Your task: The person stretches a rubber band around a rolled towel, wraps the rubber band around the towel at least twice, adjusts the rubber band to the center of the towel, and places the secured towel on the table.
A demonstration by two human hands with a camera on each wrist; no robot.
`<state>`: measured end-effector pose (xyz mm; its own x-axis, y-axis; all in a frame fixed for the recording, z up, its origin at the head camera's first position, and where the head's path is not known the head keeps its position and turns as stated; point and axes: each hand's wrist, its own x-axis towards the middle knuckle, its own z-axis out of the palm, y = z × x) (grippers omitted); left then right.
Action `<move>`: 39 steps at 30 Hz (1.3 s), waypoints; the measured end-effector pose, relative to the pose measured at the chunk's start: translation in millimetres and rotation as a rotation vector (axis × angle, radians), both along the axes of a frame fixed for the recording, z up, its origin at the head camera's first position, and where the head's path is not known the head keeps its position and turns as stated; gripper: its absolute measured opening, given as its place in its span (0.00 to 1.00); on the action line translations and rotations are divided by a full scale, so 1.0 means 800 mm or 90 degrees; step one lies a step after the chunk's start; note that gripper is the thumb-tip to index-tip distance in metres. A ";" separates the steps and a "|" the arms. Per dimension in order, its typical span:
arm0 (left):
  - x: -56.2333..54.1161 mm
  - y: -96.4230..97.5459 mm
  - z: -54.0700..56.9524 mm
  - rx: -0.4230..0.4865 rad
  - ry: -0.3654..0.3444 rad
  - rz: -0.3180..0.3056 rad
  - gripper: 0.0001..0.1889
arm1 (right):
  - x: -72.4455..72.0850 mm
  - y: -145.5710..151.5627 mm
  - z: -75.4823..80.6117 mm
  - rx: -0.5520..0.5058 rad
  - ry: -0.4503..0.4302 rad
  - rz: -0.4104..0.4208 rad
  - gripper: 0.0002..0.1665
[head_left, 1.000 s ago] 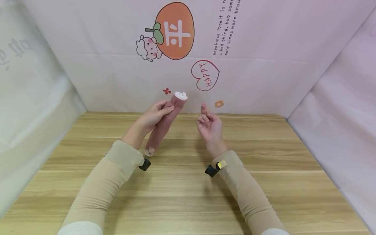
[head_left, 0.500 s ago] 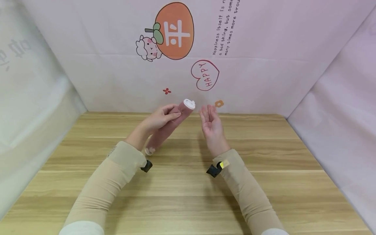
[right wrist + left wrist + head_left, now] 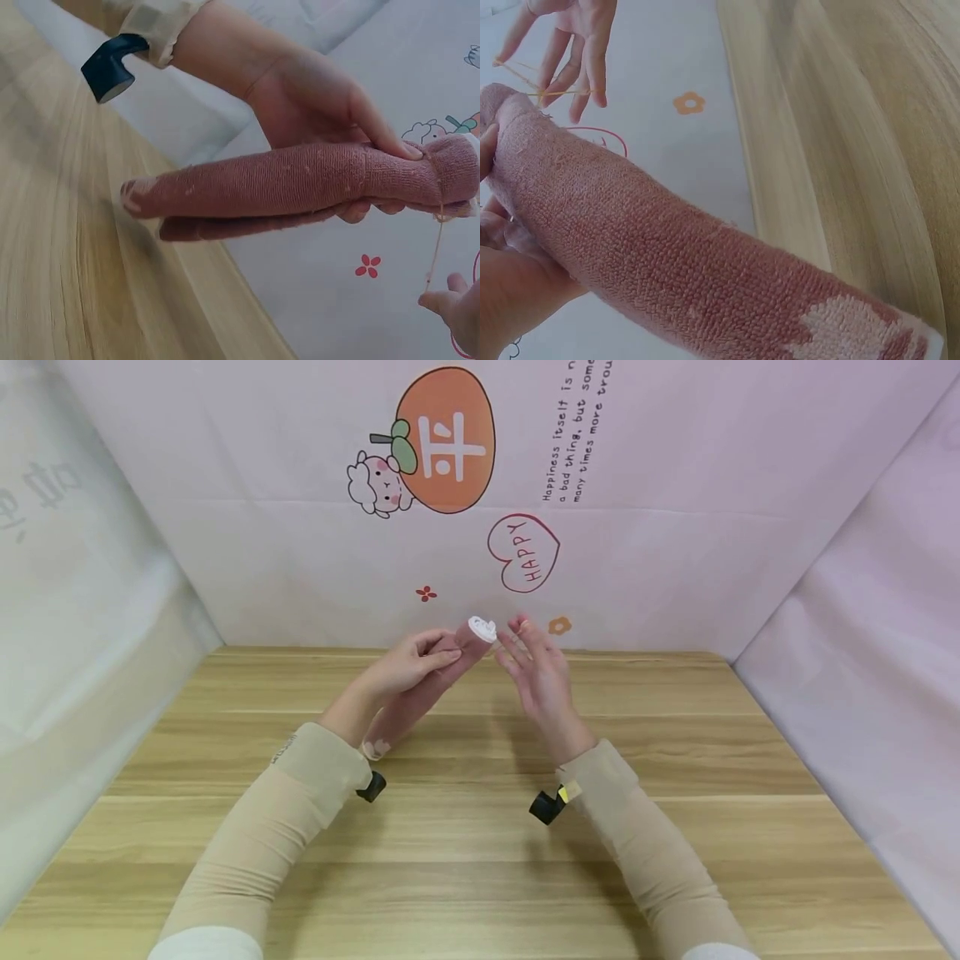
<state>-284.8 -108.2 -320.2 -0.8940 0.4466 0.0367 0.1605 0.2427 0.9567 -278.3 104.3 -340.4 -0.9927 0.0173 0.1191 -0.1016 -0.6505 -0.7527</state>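
My left hand (image 3: 401, 664) grips a rolled pink towel (image 3: 420, 697) near its upper end, thumb lying across the roll. The towel slants above the table, its white-edged coiled end up and a pale patch at its lower end. A thin yellowish rubber band (image 3: 559, 93) is stretched over the spread fingers of my right hand (image 3: 543, 677). In the right wrist view, a strand of the band (image 3: 436, 247) runs from the towel's upper end to a right fingertip. The right fingers are fairly straight, right beside the coiled end in the head view.
The wood-grain table (image 3: 480, 860) spreads beneath both hands. A white printed cloth backdrop (image 3: 675, 568) rises behind it, and white cloth walls (image 3: 90, 610) stand at the sides. Each wrist wears a small black camera (image 3: 547, 807).
The left hand has moved the towel's upper end right and down, tilting the roll flatter. My right hand has gone from curled fingers to spread ones, now closer to the towel's end.
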 end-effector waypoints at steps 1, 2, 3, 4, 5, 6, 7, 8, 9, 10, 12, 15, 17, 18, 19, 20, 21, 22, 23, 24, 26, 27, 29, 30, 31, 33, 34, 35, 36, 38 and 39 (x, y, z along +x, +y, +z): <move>0.001 0.000 0.000 -0.001 0.002 0.003 0.14 | 0.001 0.001 0.000 0.016 0.005 0.012 0.27; 0.001 0.000 0.000 -0.006 0.007 0.006 0.14 | 0.002 0.002 0.000 0.032 0.010 0.024 0.28; 0.001 0.001 0.000 -0.012 0.012 0.009 0.14 | 0.003 0.002 0.001 0.049 0.014 0.036 0.28; 0.001 0.001 -0.001 -0.019 0.016 0.013 0.14 | 0.003 0.003 0.001 0.066 0.018 0.046 0.28; 0.001 0.001 -0.001 -0.028 0.020 0.017 0.14 | 0.004 0.004 0.001 0.083 0.022 0.055 0.28; 0.001 0.001 -0.001 -0.038 0.023 0.019 0.15 | 0.004 0.005 0.001 0.101 0.025 0.064 0.29; 0.002 0.001 -0.001 -0.047 0.023 0.023 0.15 | 0.004 0.005 0.001 0.118 0.030 0.072 0.29; 0.002 0.001 -0.001 -0.060 0.024 0.026 0.16 | 0.004 0.006 0.000 0.137 0.036 0.078 0.29; 0.002 0.001 -0.001 -0.071 0.023 0.029 0.17 | 0.003 0.007 0.000 0.155 0.042 0.082 0.29; 0.002 0.001 -0.001 -0.081 0.024 0.030 0.18 | 0.003 0.008 -0.001 0.176 0.047 0.086 0.30; 0.004 0.001 0.000 -0.102 0.030 0.031 0.19 | 0.002 0.010 -0.004 0.233 0.065 0.092 0.30; 0.005 0.003 -0.001 -0.127 0.054 0.027 0.20 | 0.001 0.012 -0.008 0.322 0.097 0.093 0.30; 0.006 0.003 -0.003 -0.129 0.058 0.027 0.19 | 0.001 0.012 -0.010 0.376 0.117 0.091 0.31; 0.007 0.003 -0.004 -0.117 0.046 0.026 0.18 | 0.002 0.012 -0.010 0.401 0.126 0.088 0.31; 0.007 0.004 -0.005 -0.105 0.037 0.026 0.17 | 0.002 0.012 -0.010 0.421 0.132 0.086 0.32; 0.008 0.004 -0.006 -0.090 0.022 0.026 0.16 | 0.003 0.011 -0.011 0.440 0.137 0.084 0.32; 0.009 0.005 -0.007 -0.081 0.013 0.027 0.16 | 0.003 0.011 -0.011 0.457 0.144 0.083 0.33; 0.010 0.005 -0.007 -0.068 -0.001 0.031 0.15 | 0.003 0.011 -0.012 0.470 0.149 0.081 0.33; 0.009 0.005 -0.008 -0.070 0.001 0.031 0.16 | 0.003 0.012 -0.012 0.483 0.154 0.081 0.33; 0.009 0.005 -0.008 -0.073 0.003 0.031 0.16 | 0.003 0.012 -0.013 0.495 0.159 0.079 0.32; 0.008 0.004 -0.009 -0.101 0.027 0.032 0.17 | 0.002 0.012 -0.014 0.505 0.164 0.080 0.31; 0.008 0.004 -0.009 -0.113 0.038 0.032 0.17 | 0.002 0.013 -0.014 0.508 0.163 0.080 0.31; 0.008 0.003 -0.010 -0.132 0.057 0.030 0.18 | 0.002 0.013 -0.013 0.515 0.162 0.080 0.29; 0.009 0.003 -0.010 -0.132 0.057 0.028 0.18 | 0.002 0.014 -0.013 0.518 0.161 0.082 0.28; 0.009 0.003 -0.010 -0.132 0.057 0.026 0.17 | 0.002 0.014 -0.012 0.524 0.157 0.085 0.28; 0.011 0.003 -0.010 -0.134 0.062 0.023 0.17 | 0.002 0.015 -0.012 0.540 0.151 0.092 0.26; 0.011 0.002 -0.010 -0.142 0.071 0.021 0.17 | 0.002 0.015 -0.011 0.552 0.148 0.097 0.25; 0.011 0.003 -0.011 -0.149 0.080 0.017 0.16 | 0.001 0.015 -0.011 0.563 0.143 0.102 0.24; 0.011 0.003 -0.012 -0.156 0.087 0.013 0.16 | 0.001 0.015 -0.011 0.575 0.137 0.106 0.23; 0.010 0.003 -0.014 -0.174 0.112 0.005 0.16 | 0.001 0.015 -0.012 0.593 0.130 0.113 0.22; 0.009 0.004 -0.015 -0.183 0.124 0.002 0.16 | 0.001 0.015 -0.012 0.598 0.127 0.116 0.21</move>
<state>-277.5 -105.3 -331.9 -0.8842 0.4603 0.0792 0.3314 0.4989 0.8008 -277.7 116.5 -350.2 -0.9306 -0.3230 0.1721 -0.2411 0.1872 -0.9523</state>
